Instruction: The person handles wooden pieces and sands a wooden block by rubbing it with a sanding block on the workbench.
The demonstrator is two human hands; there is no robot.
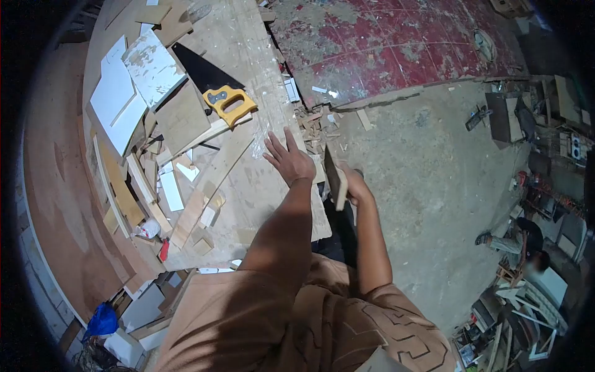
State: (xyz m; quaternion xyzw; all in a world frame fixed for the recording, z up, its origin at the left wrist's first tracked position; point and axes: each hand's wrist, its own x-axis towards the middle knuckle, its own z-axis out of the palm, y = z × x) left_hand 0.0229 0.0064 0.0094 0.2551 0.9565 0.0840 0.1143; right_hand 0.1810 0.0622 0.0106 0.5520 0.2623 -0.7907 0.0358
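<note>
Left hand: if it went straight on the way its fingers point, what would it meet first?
Probably the yellow saw handle, which lies on the bench ahead of the left hand. The fingers are spread, so the exact line is uncertain.

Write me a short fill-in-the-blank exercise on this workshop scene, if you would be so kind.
1. The wooden board is gripped in the person's ____ hand.
2. The left hand lies palm ____ on the workbench.
3. The saw has a handle coloured ____.
4. The tiled floor is mainly ____ under its worn patches.

Missing words: right; down; yellow; red
</note>
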